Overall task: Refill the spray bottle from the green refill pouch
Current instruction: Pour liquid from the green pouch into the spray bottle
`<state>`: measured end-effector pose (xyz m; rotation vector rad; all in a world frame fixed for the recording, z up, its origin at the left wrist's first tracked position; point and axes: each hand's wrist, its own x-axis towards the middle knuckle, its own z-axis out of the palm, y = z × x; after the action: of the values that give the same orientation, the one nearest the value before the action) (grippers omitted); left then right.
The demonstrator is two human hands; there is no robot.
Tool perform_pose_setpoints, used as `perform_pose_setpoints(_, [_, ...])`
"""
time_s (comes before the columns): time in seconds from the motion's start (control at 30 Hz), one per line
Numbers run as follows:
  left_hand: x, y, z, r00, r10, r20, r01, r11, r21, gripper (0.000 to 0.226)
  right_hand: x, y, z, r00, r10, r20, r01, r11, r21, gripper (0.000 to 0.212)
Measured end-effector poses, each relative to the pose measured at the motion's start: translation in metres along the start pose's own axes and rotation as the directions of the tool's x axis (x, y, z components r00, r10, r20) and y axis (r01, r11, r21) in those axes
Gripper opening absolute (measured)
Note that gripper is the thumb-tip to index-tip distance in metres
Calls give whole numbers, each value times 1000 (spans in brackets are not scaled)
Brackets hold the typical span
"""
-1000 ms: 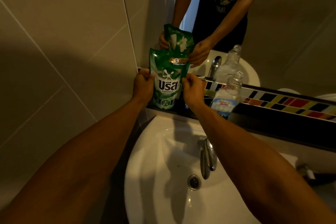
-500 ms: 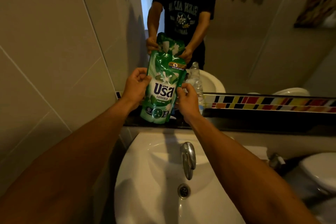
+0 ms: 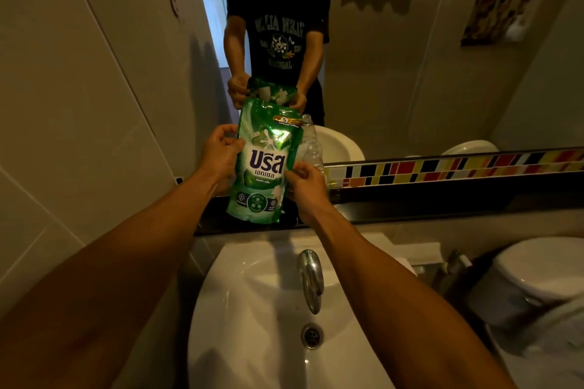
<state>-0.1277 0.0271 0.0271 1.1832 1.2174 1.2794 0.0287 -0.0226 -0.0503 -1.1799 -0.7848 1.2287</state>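
Note:
The green refill pouch (image 3: 264, 164) is upright above the dark ledge (image 3: 410, 208) under the mirror, its printed front facing me. My left hand (image 3: 221, 156) grips its left edge and my right hand (image 3: 305, 181) pinches its lower right edge. A clear plastic bottle (image 3: 313, 151) stands on the ledge just behind the pouch, mostly hidden by it and by my right hand; only its neck and shoulder show. I cannot make out a spray head on it.
A white basin (image 3: 252, 309) with a chrome tap (image 3: 311, 278) and drain lies below my arms. The mirror (image 3: 395, 57) shows a person holding the pouch. A coloured tile strip (image 3: 458, 166) runs along the mirror's base. A toilet (image 3: 543, 268) stands at right, a tiled wall (image 3: 79, 88) at left.
The pouch has been lifted and tilted slightly off the ledge, held in both hands. The camera has tipped upward, showing more of the mirror. The bottle is now mostly behind the pouch.

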Motion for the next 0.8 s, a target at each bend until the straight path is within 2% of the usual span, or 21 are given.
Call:
perform_pose_setpoints(0.17, [-2, -2, 4, 1000, -13, 23, 13, 1000, 29, 28, -1, -3, 7, 998, 25, 57, -28, 998, 51, 13])
perform_pose_setpoints(0.3, [0, -4, 2, 1000, -27, 12, 27, 1000, 0, 25, -3, 5, 5, 998, 65, -2, -65, 988, 138, 36])
perform_pose_setpoints(0.43, [5, -3, 0, 999, -53, 6, 53, 997, -57, 23, 1, 8, 4, 999, 36, -6, -35, 993, 115, 17])
perform_pose_setpoints(0.63, [10, -2, 2, 997, -71, 19, 72, 993, -90, 24, -2, 8, 11, 999, 32, 19, -33, 997, 74, 18])
perform_pose_setpoints(0.73, [14, 2, 1, 999, -50, 14, 50, 999, -4, 25, -4, 12, 12, 1000, 7, 22, -8, 998, 58, 17])
perform_pose_setpoints(0.8, [18, 2, 0, 998, -56, 26, 53, 994, 98, 26, -6, 12, 12, 1000, -11, 28, 9, 998, 61, 25])
